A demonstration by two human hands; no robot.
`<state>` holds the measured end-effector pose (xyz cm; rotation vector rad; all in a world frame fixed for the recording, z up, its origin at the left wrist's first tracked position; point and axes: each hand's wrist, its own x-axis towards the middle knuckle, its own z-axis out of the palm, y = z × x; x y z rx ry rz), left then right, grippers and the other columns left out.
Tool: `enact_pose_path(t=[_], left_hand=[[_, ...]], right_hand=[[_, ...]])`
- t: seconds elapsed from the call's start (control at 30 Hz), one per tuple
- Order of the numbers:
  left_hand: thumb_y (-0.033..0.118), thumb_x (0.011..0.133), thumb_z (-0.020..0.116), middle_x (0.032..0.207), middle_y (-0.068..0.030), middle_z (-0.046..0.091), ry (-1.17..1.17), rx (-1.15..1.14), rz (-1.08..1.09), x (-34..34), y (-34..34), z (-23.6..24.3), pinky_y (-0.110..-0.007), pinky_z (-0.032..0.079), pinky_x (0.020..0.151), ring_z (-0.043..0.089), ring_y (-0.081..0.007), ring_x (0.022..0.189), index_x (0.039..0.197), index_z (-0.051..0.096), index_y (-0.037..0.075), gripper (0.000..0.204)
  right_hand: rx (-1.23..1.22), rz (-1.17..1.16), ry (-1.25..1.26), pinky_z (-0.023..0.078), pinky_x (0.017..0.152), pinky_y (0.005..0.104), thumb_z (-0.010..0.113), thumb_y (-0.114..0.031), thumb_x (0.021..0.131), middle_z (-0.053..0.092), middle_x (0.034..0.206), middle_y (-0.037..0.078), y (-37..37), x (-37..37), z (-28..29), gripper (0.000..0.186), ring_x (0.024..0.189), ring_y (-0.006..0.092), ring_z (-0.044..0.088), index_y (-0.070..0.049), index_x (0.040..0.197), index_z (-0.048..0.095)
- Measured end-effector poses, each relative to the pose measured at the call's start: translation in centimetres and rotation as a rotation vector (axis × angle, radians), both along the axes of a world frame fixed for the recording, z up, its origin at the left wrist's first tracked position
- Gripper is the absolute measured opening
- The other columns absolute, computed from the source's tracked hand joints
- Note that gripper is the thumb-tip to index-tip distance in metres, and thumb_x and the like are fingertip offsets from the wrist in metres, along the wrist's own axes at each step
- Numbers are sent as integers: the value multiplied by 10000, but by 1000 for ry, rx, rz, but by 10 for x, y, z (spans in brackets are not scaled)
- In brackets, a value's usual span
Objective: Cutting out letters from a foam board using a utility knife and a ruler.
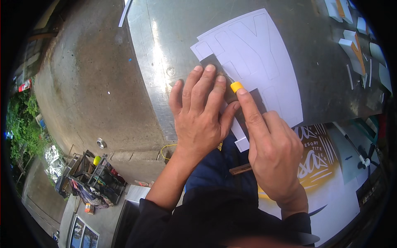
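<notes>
My left hand lies over a dark steel straightedge, fingers spread and fingertips pressing on it, on white sheets with traced letter outlines. My right hand grips a yellow-handled cutter, index finger stretched along it. The cutter's narrow tip is beside the straightedge, just right of my left index fingertip. A narrow white strip sticks out below the straightedge between my hands. All this rests on a metal worktop.
White cut foam pieces lie at the right of the worktop. Below its right part is a printed board. A concrete surface stretches left, with a cluttered rack at lower left. A thin white strip sits at the top edge.
</notes>
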<state>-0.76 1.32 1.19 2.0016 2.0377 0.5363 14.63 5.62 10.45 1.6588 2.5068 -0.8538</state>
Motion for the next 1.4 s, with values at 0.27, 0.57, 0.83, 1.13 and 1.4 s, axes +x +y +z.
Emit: enact_pose_path(t=[0.27,0.57,0.83,1.13,1.4], left_hand=[[384,886,775,1491,-92,559,5,5,0,0,0,0,-503,233,1211,470,-281,1432,1322,648,102,535],[386,887,775,1497,-93,554,4,2,-4,0,0,1,-504,234,1212,465,-282,1438,1323,646,103,536],[381,885,777,1505,-96,548,12,-4,-4,1,-1,1,-506,236,1210,462,-286,1440,1336,640,103,547],[374,886,777,1494,-92,556,5,-15,-8,0,0,3,-507,240,1207,465,-284,1437,1340,641,103,547],[378,890,776,1493,-90,554,6,-3,-2,0,0,0,-506,243,1206,467,-284,1434,1336,641,99,543]], right_hand=[[-1,11,-56,478,597,417,675,-27,922,515,744,81,4,-4,8,607,628,265,591,-186,1502,595],[14,23,-97,472,581,415,653,-35,932,503,736,72,3,-5,9,602,614,259,579,-210,1505,594],[63,72,-157,503,558,340,648,-113,891,479,758,44,-2,1,8,618,618,201,582,-231,1496,601],[12,83,-199,474,578,401,644,-34,932,474,749,69,-13,9,22,599,619,241,571,-196,1506,593],[-18,100,-236,468,582,401,648,-33,924,481,761,69,-15,11,26,620,629,245,569,-203,1516,579]])
